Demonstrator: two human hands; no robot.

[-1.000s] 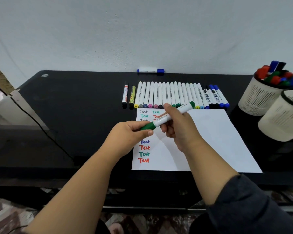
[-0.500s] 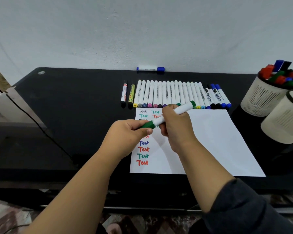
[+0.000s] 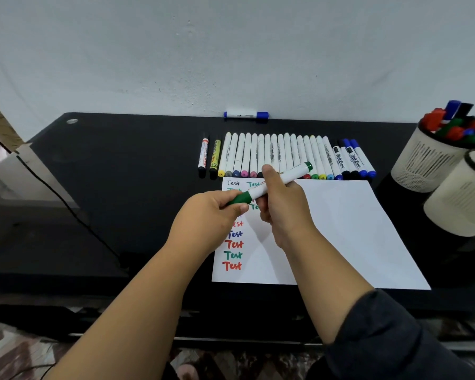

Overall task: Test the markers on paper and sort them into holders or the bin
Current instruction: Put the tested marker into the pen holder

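Head view: both hands' grip pinches one green marker (image 3: 269, 185); two holders (image 3: 422, 163) stand right.

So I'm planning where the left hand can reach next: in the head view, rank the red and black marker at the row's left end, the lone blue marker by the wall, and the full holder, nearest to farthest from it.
From the left hand:
1. Red and black marker, just beyond, row's left end.
2. Lone blue marker, back by the wall.
3. Full holder, far right.
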